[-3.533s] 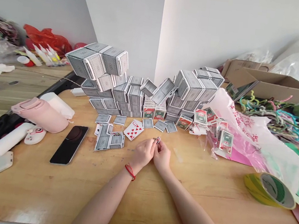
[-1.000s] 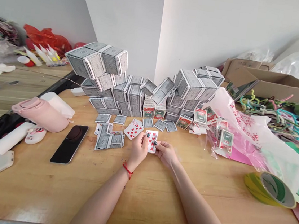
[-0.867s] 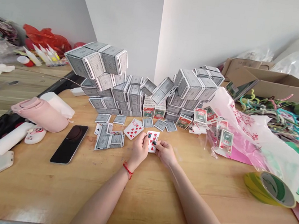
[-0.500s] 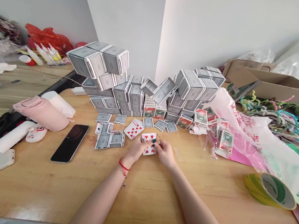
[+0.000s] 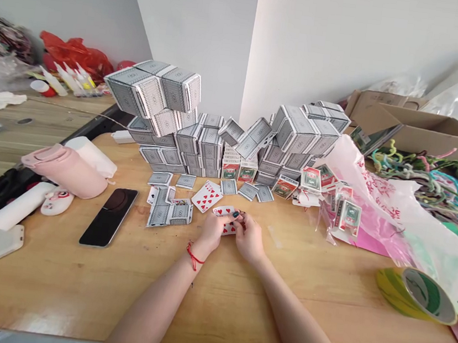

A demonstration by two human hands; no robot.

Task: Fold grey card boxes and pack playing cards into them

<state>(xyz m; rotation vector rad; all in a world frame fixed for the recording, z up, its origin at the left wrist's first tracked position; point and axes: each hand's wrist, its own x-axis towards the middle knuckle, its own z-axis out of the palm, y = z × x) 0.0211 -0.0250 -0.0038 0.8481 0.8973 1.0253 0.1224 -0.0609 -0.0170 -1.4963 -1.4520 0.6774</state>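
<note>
- Held item: heart-pip playing cards (image 5: 223, 211), pinched between the left grip (image 5: 211, 231) and the right grip (image 5: 249, 238); how many cards is hidden by the fingers.
- Grip state: both pressed together on the cards, fingertips meeting at the cards' edges; no spread between them.
- Orientation: upper card's long axis runs roughly across the view, left to right, just forward of the knuckles. A lower corner shows between the hands, angled toward the right grip. Left grip reaches slightly further along the card; exact overlap cannot be told.
- Just ahead of the left grip: a face-up heart card (image 5: 207, 196), lying tilted, apart from the held cards.
- Left of that: grey-backed cards (image 5: 169, 214), loose and overlapping.
- Ahead of both grips: stacked grey-backed card blocks (image 5: 151, 89) and (image 5: 301, 130), beside green-labelled card packs (image 5: 229, 169).
- Left of the grips: a black phone (image 5: 109, 217) and a pink flask (image 5: 64, 171).
- Right of the grips: a pink-and-white plastic bag (image 5: 375, 206) and a yellow-green tape roll (image 5: 416, 294).
- Wooden surface (image 5: 236, 317) carries all of this; a red string bracelet (image 5: 193, 256) circles the left wrist.
- Far right, beyond the surface: a cardboard box (image 5: 420, 131) — white wall behind.
</note>
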